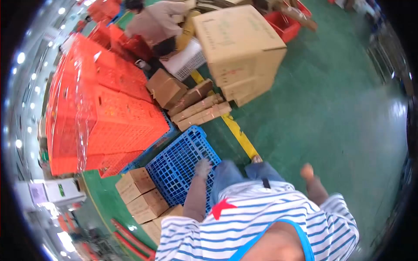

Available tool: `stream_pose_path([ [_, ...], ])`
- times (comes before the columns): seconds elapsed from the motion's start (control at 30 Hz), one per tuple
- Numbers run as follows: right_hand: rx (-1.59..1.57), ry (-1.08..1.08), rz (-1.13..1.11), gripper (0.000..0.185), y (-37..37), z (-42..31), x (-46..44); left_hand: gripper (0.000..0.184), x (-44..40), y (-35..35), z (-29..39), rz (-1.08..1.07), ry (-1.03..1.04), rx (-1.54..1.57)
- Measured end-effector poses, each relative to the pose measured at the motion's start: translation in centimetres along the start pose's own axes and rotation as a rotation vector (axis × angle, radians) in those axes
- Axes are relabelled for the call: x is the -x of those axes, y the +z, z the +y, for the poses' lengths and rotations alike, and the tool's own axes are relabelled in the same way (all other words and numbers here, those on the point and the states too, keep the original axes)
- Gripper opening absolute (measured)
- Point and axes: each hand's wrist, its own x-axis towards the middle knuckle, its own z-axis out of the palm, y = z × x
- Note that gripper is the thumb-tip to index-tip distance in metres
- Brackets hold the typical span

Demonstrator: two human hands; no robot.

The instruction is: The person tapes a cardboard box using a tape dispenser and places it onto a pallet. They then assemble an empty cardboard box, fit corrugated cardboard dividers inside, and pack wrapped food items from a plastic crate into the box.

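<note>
My left hand (202, 168), greyish as if gloved, hangs beside my left thigh, above a blue plastic pallet (178, 161) with a grid top. No object shows in it, and motion smears its fingers. My right hand (308, 171) is held away from my right side over the green floor (339, 130). It looks blurred too, with nothing visible in it. Several small brown cartons (146, 206) stand along the pallet's near left edge.
Stacked red crates (117, 117), partly in clear wrap, rise at left. Flattened cardboard bundles (202, 111) lie beyond the pallet. A large carton stack (239, 52) stands ahead, a bending person (156, 24) left of it. A yellow line (239, 135) crosses the floor. Red bars (133, 241) lie lower left.
</note>
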Motion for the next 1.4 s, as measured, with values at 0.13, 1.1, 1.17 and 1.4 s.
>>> stream_pose_path([
  [0.13, -1.761, 0.097, -0.076, 0.035, -28.0, -6.4, -16.2, 0.032, -2.5, 20.5, 22.7, -0.071, 0.144, -0.589],
  [1.1, -1.848, 0.696, 0.316, 0.011, -32.5, 67.5, -52.3, 0.034, -54.5, 101.3, 79.7, -1.349, 0.849, -1.532],
  [1.17, -1.751, 0.505, 0.312, 0.018, -44.9, 68.5, -64.2, 0.035, -61.5, 102.0, 78.1, -1.061, 0.992, -1.346],
  [1.4, -1.097, -0.3, 0.633, 0.027, -66.2, 77.1, -86.0, 0.039, -80.3, 108.9, 87.3, -0.635, 0.524, -1.685],
])
